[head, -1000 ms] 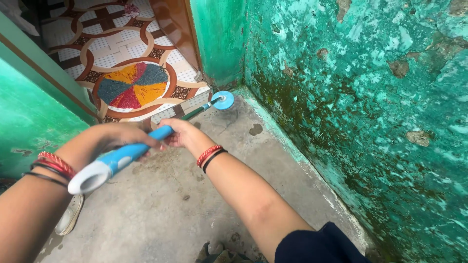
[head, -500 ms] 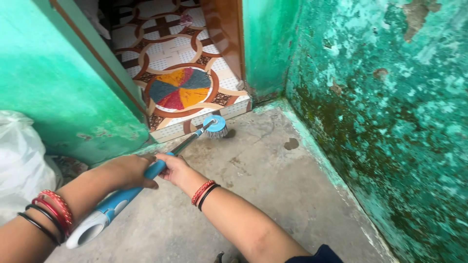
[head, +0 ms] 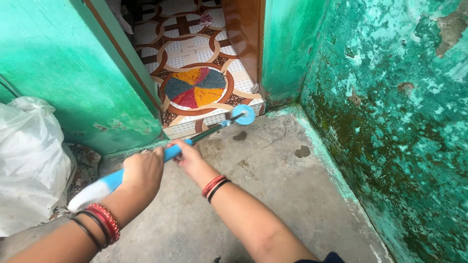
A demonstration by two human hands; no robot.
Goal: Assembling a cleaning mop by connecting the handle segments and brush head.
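A long mop (head: 161, 158) with a blue and white handle lies slanted across the middle of the view. Its round blue head (head: 243, 115) sits low on the grey concrete floor (head: 273, 195), right at the edge of the tiled step (head: 214, 117). The thin dark pole runs from the head back to the fat blue grip.

The left hand (head: 142, 170) is wrapped tight around the blue grip, near its white end. The right hand (head: 187, 155) is closed on the pole a bit further up, toward the head. The two hands are just beside each other on the mop. Both wrists have red and black bangles.

Past the step, the tile floor has a round patch (head: 195, 87) in yellow, red and grey, with brown rings around it. A green door (head: 63, 73) stands on the left. A white plastic bag (head: 29, 160) sits beside the door on the floor. On the right is a rough green wall (head: 399, 122) with dark, dirty spots low down.
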